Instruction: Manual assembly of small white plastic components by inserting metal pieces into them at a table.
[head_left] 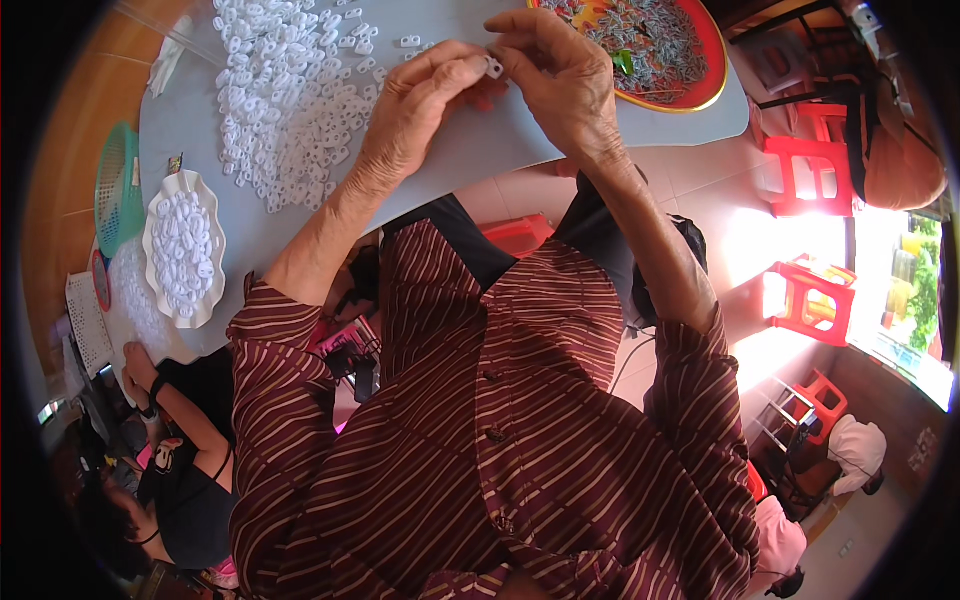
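Note:
At the far edge of the view, a small white plastic piece (493,67) with a hole is pinched between the thumb and forefinger of my left hand (425,95). Close by on its right is my right hand (565,85), thumb tip beside the piece and forefinger stretched away from the thumb. I see nothing held in that hand. Many similar white pieces (275,100) lie in a loose heap to the left of my hands. A round red tray (712,50) with a yellow rim, right of my right hand, holds many small grey slender parts and a green bit.
A scalloped white dish (154,250) of white pieces stands at the grey table's (190,140) left edge, near a green basket (118,185). A person (190,450) sits at lower left. Red stools (812,170) stand on the floor at right.

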